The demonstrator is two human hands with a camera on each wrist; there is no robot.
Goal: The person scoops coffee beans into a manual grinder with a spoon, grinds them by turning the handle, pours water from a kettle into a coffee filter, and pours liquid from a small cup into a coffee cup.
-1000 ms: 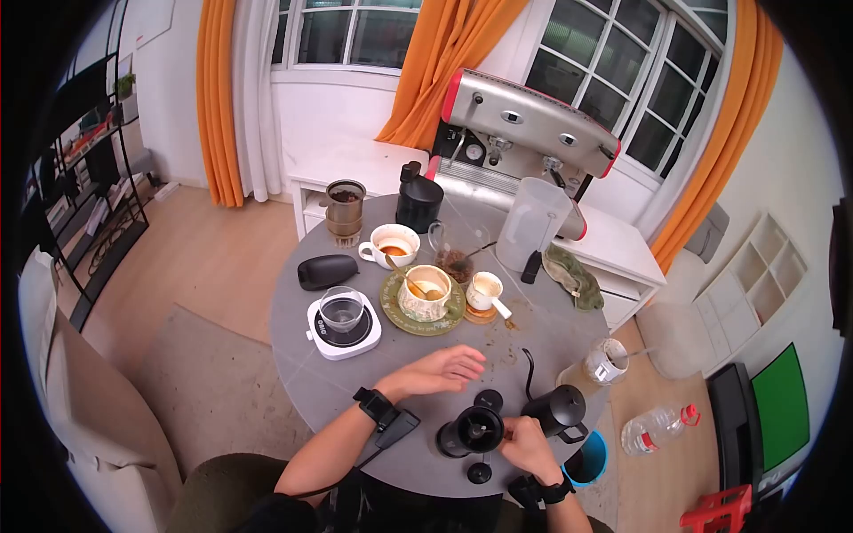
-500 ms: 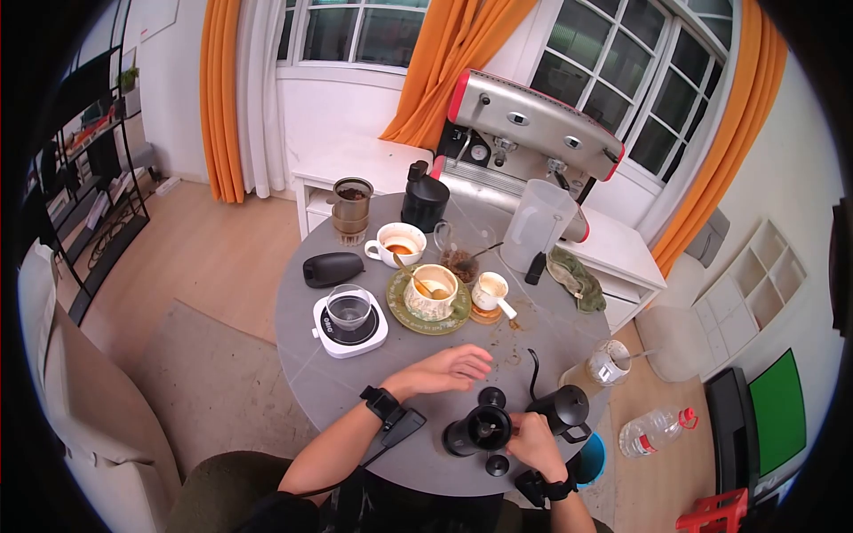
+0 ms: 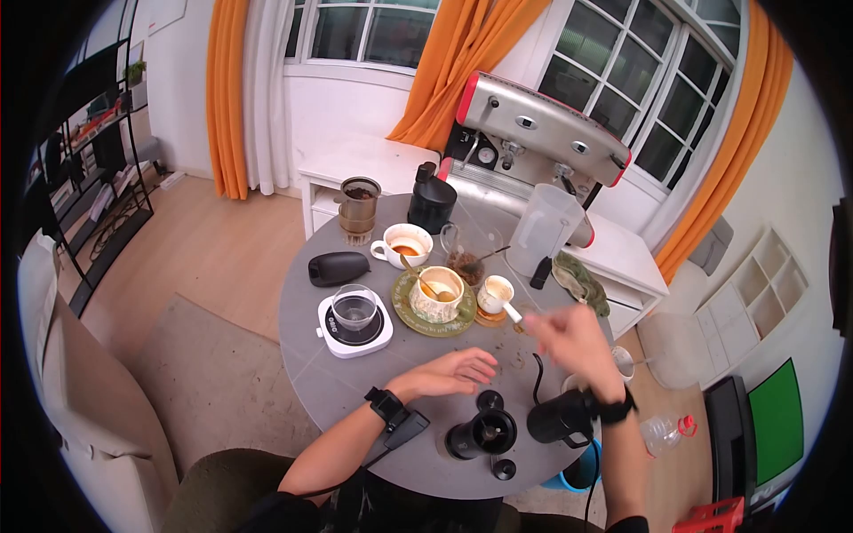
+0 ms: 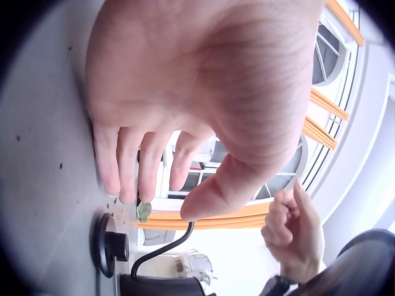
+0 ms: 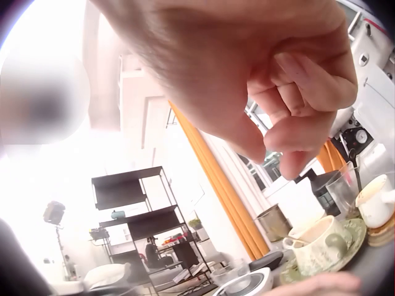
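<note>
My left hand (image 3: 449, 371) is low over the table with its fingers straight and holds nothing. The left wrist view shows its palm (image 4: 197, 80) and spread thumb. My right hand (image 3: 577, 346) is raised, fingers loosely curled and nothing between them in the right wrist view. In the head view it overlaps the table's right edge, beside the handle of a small white cup (image 3: 495, 291). A black coffee grinder (image 3: 480, 435) stands uncapped below my left hand. Two round black parts flank it: a knobbed lid (image 4: 111, 245) and a smaller piece (image 3: 504, 468).
A black gooseneck kettle (image 3: 560, 419) stands right of the grinder. Farther back are a white scale (image 3: 378, 342) bearing a glass bowl, a patterned cup (image 3: 435, 306) on a green plate (image 3: 413, 320), a white mug (image 3: 400, 258) and a clear pitcher (image 3: 544, 222).
My right hand has left the grinder's side and risen up and to the right, over the kettle. The grinder stays standing. My left hand has barely moved.
</note>
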